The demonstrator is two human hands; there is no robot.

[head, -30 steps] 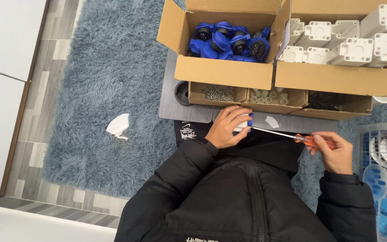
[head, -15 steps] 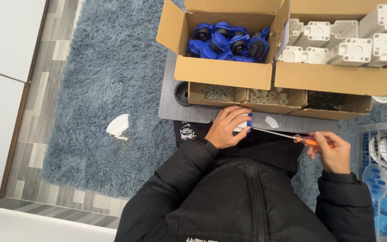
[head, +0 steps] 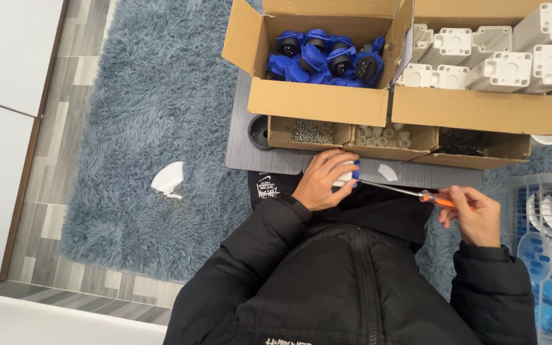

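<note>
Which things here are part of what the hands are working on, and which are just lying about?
In use:
left hand
white and blue part
screwdriver
right hand
screw box

Lying about:
paper scrap
rug
white basket

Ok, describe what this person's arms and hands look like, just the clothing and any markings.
Both arms are in the puffy, quilted sleeves of a black jacket with a front zip. The left hand and right hand are bare: no gloves, and no rings or watch that can be made out. Small pale lettering marks the jacket's lower front.
</note>
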